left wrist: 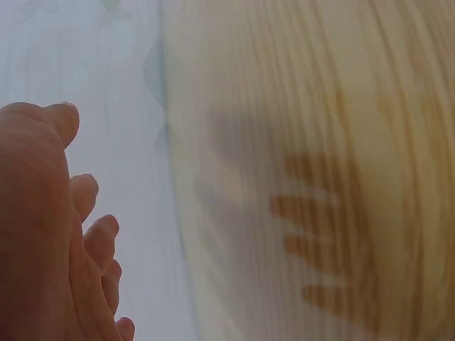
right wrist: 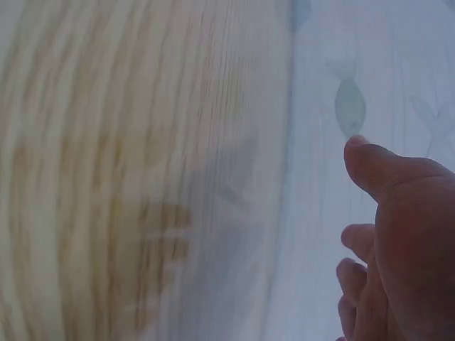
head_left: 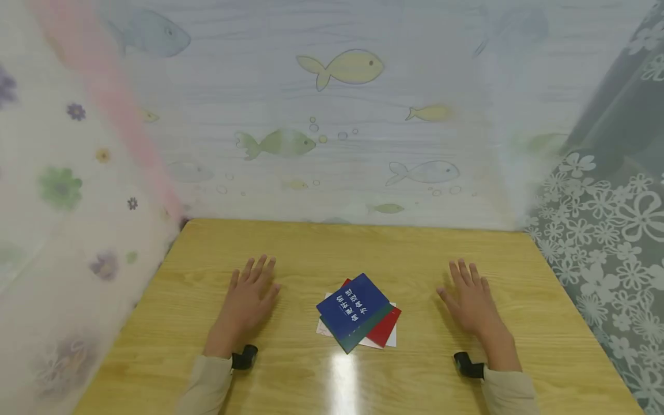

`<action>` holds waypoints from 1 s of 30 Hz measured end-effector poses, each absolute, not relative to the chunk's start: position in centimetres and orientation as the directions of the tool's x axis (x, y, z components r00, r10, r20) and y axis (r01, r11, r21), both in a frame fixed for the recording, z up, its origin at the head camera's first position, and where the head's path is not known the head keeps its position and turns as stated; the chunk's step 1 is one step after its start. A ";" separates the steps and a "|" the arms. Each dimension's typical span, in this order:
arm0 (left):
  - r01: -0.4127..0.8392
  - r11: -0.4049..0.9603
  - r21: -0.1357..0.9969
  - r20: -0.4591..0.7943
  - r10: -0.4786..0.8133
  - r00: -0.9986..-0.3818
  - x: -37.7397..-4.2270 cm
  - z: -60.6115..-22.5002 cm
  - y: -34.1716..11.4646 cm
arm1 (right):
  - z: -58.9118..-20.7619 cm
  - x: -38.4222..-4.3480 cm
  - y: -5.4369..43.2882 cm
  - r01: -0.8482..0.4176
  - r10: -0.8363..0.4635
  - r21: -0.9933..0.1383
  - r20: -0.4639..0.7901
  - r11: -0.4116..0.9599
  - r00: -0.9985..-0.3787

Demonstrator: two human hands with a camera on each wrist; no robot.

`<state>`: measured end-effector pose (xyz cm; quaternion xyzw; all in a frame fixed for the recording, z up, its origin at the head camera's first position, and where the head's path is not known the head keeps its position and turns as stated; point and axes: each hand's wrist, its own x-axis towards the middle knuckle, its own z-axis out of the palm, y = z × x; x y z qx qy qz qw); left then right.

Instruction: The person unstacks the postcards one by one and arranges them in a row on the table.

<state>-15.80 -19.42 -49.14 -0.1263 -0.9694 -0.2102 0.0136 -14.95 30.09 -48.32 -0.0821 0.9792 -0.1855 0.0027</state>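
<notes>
A small stack of booklets lies askew on the wooden table between the two hands. On top is a dark blue booklet (head_left: 353,308) with white Chinese characters and a green band along one edge. Beneath it a red booklet (head_left: 385,327) sticks out, and under that a white one (head_left: 391,340) shows at its corners. To the left of the stack, my left hand (head_left: 245,302) is held palm down, fingers spread and holding nothing. My right hand (head_left: 474,305) is spread likewise on the other side. In both wrist views the fingers are apart from the table, with shadows below.
The wood-grain table (head_left: 290,253) ends at a pale back curtain (head_left: 342,115) printed with fish. A flower-print cloth (head_left: 57,230) hangs at the left, and a lace curtain with white flowers (head_left: 612,230) at the right. Black wrist cameras (head_left: 245,357) sit at the cuffs.
</notes>
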 end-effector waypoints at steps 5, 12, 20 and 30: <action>0.297 0.844 0.446 0.117 0.274 -0.955 -15.3 -48.9 -18.2 | -47.6 -14.8 28.4 -0.237 -0.241 -0.382 0.038 0.893 -0.970; 0.339 0.800 0.495 0.117 0.325 -0.938 -14.3 -49.1 -16.9 | -47.5 -14.6 25.8 -0.351 -0.404 -0.531 0.019 0.771 -0.915; 0.414 0.809 0.418 0.110 0.407 -0.907 -13.8 -48.7 -15.3 | -48.2 -16.1 23.7 -0.417 -0.552 -0.660 0.005 0.625 -0.834; 0.479 0.787 0.389 0.105 0.479 -0.872 -12.7 -48.7 -12.7 | -49.2 -18.2 21.4 -0.416 -0.616 -0.733 -0.005 0.537 -0.787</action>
